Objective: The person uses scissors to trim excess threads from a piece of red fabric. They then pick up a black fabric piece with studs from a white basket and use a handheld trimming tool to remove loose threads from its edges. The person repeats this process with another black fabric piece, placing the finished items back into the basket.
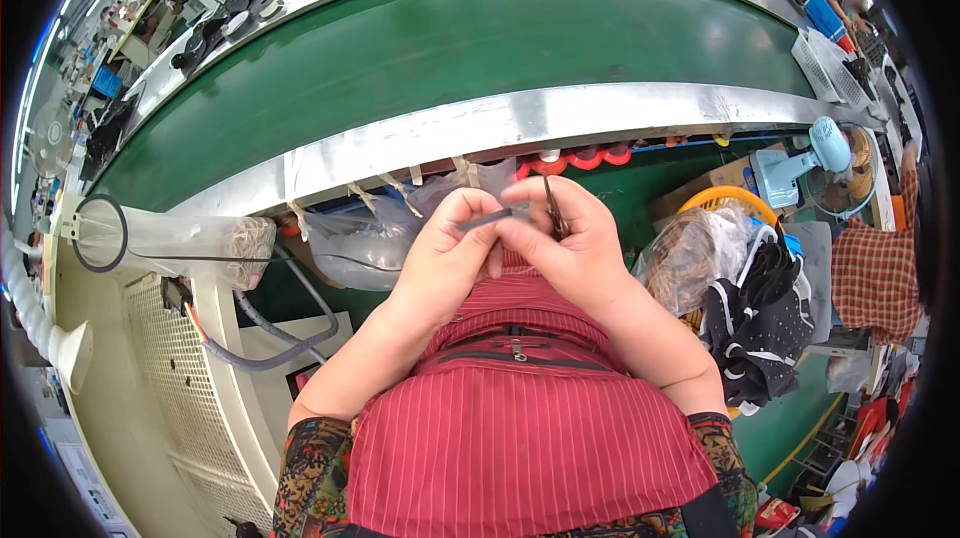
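The one head-worn fisheye camera looks steeply down, close over the person's lap, with the green conveyor belt (450,48) curving across the far side.

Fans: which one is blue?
The small desk fan on the right, beside the yellow basket, is light blue. The fan at the far left edge looks pale grey.

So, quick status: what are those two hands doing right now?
Left hand pinching a thin dark strip. Right hand holding small snips at it. Nothing between them.
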Demonstrator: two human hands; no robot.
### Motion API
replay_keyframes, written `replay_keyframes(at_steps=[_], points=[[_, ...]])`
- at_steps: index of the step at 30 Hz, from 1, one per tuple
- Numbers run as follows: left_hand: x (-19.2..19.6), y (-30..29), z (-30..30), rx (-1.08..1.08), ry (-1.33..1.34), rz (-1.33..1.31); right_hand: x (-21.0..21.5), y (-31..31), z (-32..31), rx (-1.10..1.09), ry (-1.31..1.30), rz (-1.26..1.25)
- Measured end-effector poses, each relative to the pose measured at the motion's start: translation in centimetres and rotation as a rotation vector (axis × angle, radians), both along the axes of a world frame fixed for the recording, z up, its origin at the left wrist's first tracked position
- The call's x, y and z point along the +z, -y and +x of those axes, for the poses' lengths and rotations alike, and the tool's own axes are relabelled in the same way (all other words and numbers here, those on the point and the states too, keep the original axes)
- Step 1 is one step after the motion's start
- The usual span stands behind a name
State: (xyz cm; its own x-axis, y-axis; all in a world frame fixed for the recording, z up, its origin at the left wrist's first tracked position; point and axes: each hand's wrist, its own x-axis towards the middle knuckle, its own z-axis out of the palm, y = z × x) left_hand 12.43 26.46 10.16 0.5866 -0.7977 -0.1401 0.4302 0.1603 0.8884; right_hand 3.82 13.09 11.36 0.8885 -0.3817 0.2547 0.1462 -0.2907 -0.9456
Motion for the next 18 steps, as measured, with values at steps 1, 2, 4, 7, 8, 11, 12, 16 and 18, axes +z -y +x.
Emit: replay_keyframes(at_steps=[1,2,4,7,8,11,12,16,18], points=[[-0.2,0.1,-0.1,-0.003,0.033,-0.001,0.0,-0.1,0.2,0.001,0.025,0.118],[0.0,0.1,-0.3,0.008,0.026,0.015,0.0,-0.3,0.4,-0.003,0.048,0.236],[0.6,-0.1,-0.8,0.023,0.050,0.065,-0.4,0.3,0.5,-0.065,0.054,0.242],[0.4,-0.6,-1.1,-0.021,0.137,0.179,-0.8,1.5,0.6,-0.065,0.090,0.563],[0.1,-0.7,-1.1,-0.048,0.173,0.223,-0.9,1.5,0.9,-0.146,0.085,0.544],[-1.4,-0.9,-1.0,-0.012,0.377,0.231,-1.9,2.2,0.9,-0.112,0.190,0.791],[-1.5,-1.0,-1.1,0.002,0.418,0.220,-1.9,2.2,1.1,-0.164,0.214,0.814],[-1.0,-1.2,-1.0,-0.024,0.390,0.269,-1.8,1.7,1.4,-0.171,0.196,0.899],[-0.7,-1.4,-0.4,-0.058,0.296,0.318,-1.3,2.2,1.8,-0.138,0.147,0.905]])
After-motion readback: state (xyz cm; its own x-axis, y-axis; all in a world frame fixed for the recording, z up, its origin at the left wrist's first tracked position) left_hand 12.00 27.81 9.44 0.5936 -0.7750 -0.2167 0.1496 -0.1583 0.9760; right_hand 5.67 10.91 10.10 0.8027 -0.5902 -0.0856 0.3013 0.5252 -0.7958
